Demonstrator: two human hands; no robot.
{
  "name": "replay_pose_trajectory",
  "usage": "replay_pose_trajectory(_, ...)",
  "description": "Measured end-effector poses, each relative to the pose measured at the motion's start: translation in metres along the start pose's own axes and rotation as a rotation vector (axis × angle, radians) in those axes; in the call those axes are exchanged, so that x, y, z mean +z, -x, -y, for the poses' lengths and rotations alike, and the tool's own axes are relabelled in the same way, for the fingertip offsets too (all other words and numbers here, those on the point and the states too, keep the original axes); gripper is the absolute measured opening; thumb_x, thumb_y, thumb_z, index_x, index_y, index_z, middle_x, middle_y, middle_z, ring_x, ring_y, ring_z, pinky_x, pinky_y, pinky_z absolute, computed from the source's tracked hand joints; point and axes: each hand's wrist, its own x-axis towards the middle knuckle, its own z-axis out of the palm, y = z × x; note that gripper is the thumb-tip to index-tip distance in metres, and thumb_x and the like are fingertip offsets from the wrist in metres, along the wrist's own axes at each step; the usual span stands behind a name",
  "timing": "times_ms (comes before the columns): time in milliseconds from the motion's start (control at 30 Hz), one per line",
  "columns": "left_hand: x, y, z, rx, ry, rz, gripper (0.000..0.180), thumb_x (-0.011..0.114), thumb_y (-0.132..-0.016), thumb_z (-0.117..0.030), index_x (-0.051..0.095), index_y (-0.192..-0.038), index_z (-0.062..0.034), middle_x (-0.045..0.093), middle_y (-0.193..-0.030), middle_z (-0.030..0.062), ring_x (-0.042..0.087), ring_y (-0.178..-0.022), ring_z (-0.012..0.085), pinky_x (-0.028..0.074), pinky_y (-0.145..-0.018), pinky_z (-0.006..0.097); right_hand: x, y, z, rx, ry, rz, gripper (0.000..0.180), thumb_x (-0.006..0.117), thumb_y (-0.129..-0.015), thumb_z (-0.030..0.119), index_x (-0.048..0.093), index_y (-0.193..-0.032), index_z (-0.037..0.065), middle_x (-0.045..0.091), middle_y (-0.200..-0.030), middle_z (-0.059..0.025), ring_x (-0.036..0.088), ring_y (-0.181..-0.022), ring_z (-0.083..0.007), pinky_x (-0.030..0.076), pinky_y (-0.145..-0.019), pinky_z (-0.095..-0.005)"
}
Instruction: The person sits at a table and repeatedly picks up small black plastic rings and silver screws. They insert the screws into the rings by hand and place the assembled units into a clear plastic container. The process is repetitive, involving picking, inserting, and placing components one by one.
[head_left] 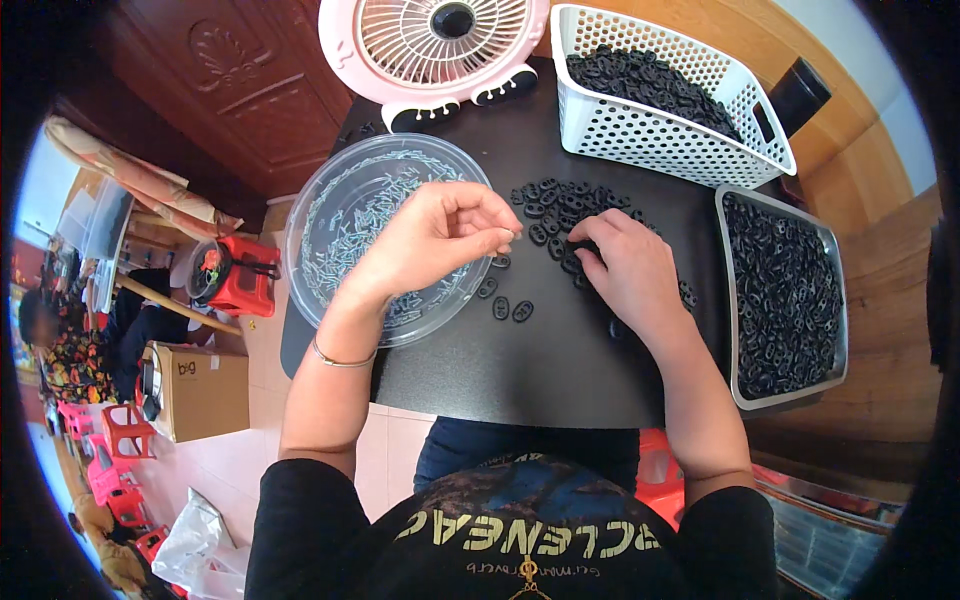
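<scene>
Black shirt (pixel 420 565), below left fingers (pixel 484 208) and right fingers (pixel 592 232): large pale-yellow lettering (pixel 513 537), smaller script (pixel 527 571) beneath. Cardboard box (pixel 212 405), far left of left fingers: short dark print (pixel 187 368).

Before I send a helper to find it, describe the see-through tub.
On the dark table, find the pink fan. Below it in view sits the clear tub of small silvery pieces, partly hidden by the left hand. The white basket and metal tray hold black parts; only this container is round.
</scene>
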Motion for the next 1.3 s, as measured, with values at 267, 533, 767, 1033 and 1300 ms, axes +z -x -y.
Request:
replay_pose_trajectory(267, 0.015, -0.003, 0.003, -0.039, 0.079, 0.052, 0.012, 0.057, -0.083, -0.006, 0.061, -0.091, 0.0011, 0.062, -0.079, 0.0031, 0.057, -0.072, 0.0066, 0.048, -0.067, 0.020, 0.011, 0.002, -0.003, -0.117, 0.153, -0.140, 0.009, 0.058, -0.072, 0.009, 0.061, -0.080, 0.009, 0.055, -0.075, -0.0036, 0.057, -0.074, -0.0194, 0.049, -0.061, -0.0323)
replay_pose_trajectory(533, 0.017, -0.003, 0.002, -0.035, 0.193, -0.001, 0.012, 0.060, -0.081, -0.005, 0.062, -0.091, 0.0001, 0.063, -0.080, 0.0039, 0.058, -0.073, 0.0061, 0.047, -0.066, 0.019, -0.001, 0.000, 0.001, -0.026, -0.451, -0.217, 0.020, 0.057, -0.072, -0.003, 0.063, -0.089, 0.005, 0.055, -0.078, -0.0053, 0.057, -0.067, -0.0179, 0.047, -0.059, -0.0285)
replay_pose_trajectory(767, 0.021, -0.005, 0.009, -0.041, 0.308, -0.035, 0.014, 0.061, -0.078, -0.001, 0.060, -0.092, -0.0001, 0.063, -0.082, 0.0030, 0.058, -0.075, 0.0060, 0.046, -0.068, 0.018, 0.001, 0.002, 0.008, -0.061, -0.698, -0.309, 0.022, 0.061, -0.070, -0.004, 0.064, -0.090, 0.004, 0.059, -0.079, -0.0063, 0.059, -0.064, -0.0134, 0.047, -0.058, -0.0234)
replay_pose_trajectory(1033, 0.028, -0.009, 0.014, -0.021, 0.442, -0.086, 0.023, 0.060, -0.077, 0.003, 0.055, -0.099, -0.0010, 0.061, -0.083, 0.0030, 0.058, -0.077, 0.0076, 0.047, -0.073, 0.020, 0.002, 0.006, 0.009, 0.004, -0.860, -0.235, 0.022, 0.066, -0.070, 0.001, 0.065, -0.091, 0.006, 0.063, -0.076, -0.0066, 0.061, -0.066, -0.0113, 0.048, -0.058, -0.0221)
replay_pose_trajectory(1300, 0.030, -0.011, 0.019, 0.007, 0.497, -0.084, 0.027, 0.060, -0.076, 0.005, 0.053, -0.102, -0.0003, 0.061, -0.083, 0.0040, 0.058, -0.078, 0.0082, 0.047, -0.073, 0.020, 0.006, 0.007, 0.013, 0.087, -1.007, -0.174, 0.020, 0.064, -0.073, 0.000, 0.062, -0.093, 0.004, 0.065, -0.080, -0.0070, 0.062, -0.071, -0.0110, 0.050, -0.064, -0.0225)
